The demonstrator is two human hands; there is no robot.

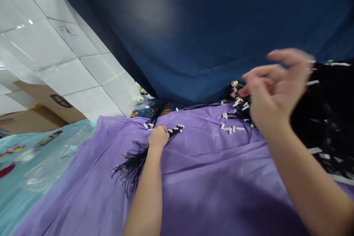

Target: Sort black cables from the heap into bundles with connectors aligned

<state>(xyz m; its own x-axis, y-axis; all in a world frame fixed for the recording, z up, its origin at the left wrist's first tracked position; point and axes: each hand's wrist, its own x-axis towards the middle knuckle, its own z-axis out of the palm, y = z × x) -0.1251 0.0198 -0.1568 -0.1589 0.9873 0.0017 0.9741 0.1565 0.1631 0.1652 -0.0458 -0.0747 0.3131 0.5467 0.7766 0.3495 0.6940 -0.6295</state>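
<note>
In the head view, the left hand has its fingers closed round a bundle of black cords with white ends, left of centre over the purple cloth. The right hand is raised — fingers bent but parted, blurred — near small flowers and a black heap farther right.

One held bundle, one purple cloth

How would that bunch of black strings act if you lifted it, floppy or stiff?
The bunch of black strings would probably droop, since its thin ends splay and curve. It looks light: just slim strands gathered in the left hand. Some might slip apart, as the ends fan out separately.
</note>
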